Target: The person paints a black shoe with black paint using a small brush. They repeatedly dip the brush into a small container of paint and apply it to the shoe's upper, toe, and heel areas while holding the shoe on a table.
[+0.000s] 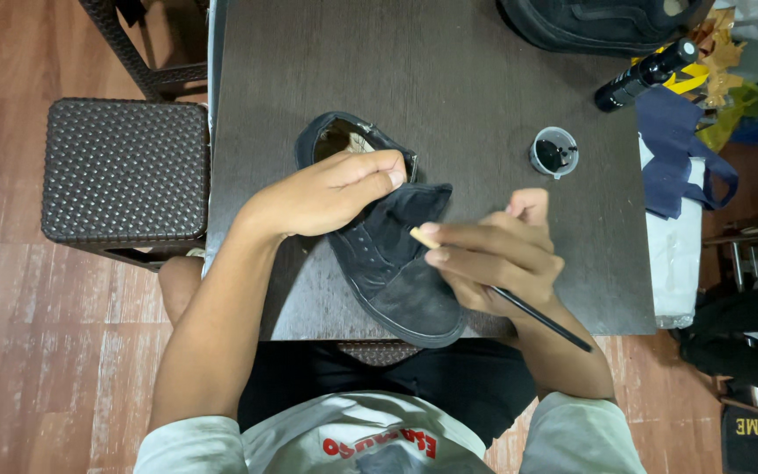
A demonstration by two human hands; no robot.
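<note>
Person seated at a dark table (484,79), camera looking straight down. Nearest the body: pale shirt with red print, dark trousers, both bare forearms reaching forward over the table's near edge.

Right hand (497,259): closed round a thin black brush (537,318). Handle runs back and to the right past the wrist; pale tip (423,237) points left and lies on or just over the shoe's upper, contact not resolvable. Fingers curled, thumb raised behind them.

Left hand (331,193): fingers folded over the shoe's collar, thumb side on top, gripping it near the opening. Wrist comes in from the lower left.

Shoe (396,281): black, suede-like, lying on the table at a slant. Toe points toward the person and overhangs the near edge slightly; opening faces away, tan lining visible inside. Tongue folded out toward the right.

Farther out, right of the shoe and well apart from it: small round cup (554,151) holding black liquid, standing on the table. Beyond it, at the far right corner, a black bottle (647,75) lies tilted over yellow material. A second black shoe (598,22) sits at the far edge, partly cut off.

Off the table: a dark blue cloth (682,149) hangs at the right edge. A brown woven stool (125,171) stands on the wooden floor to the left.
</note>
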